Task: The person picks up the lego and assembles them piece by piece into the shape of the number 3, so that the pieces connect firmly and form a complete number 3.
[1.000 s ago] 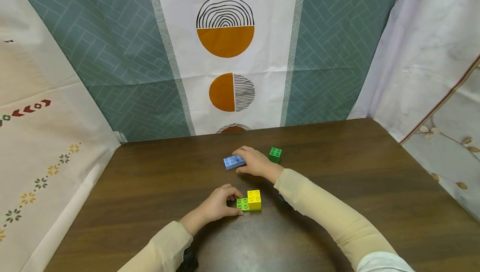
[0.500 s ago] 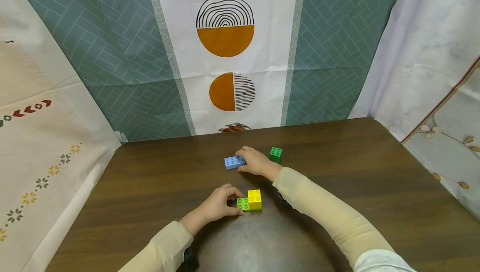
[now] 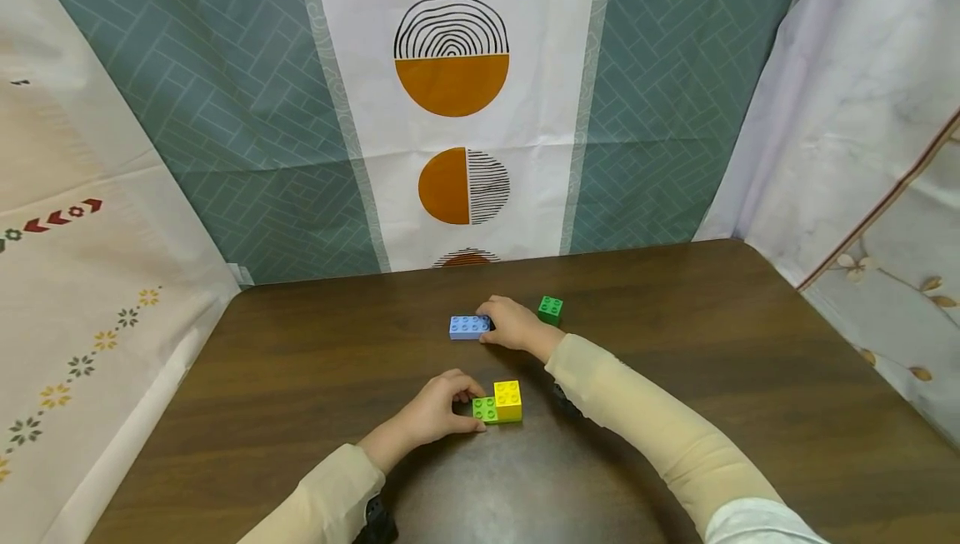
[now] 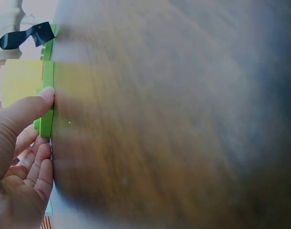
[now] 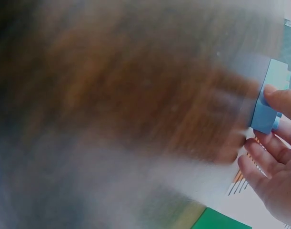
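Observation:
In the head view, my left hand [image 3: 437,409] pinches the left end of a lime green toy brick [image 3: 484,409] on the table. A yellow square brick [image 3: 507,399] is stacked on the right part of it. The left wrist view shows my thumb on the side of the green brick [image 4: 47,114]. Farther back, my right hand [image 3: 517,329] grips the right end of a blue brick [image 3: 467,327] with several studs. Its thumb lies on the side of the blue brick [image 5: 265,112] in the right wrist view. Just behind that hand stands a dark green square brick [image 3: 551,309].
The bricks lie on a dark brown wooden table [image 3: 337,344]. A patterned curtain [image 3: 465,136] hangs behind its far edge. Light cloths hang on the left and right. A black band [image 3: 377,519] is on my left wrist.
The blue brick has turned slightly, its long side now more level across the view, and shifted a little right with my right hand. My left hand and the stacked bricks stay put.

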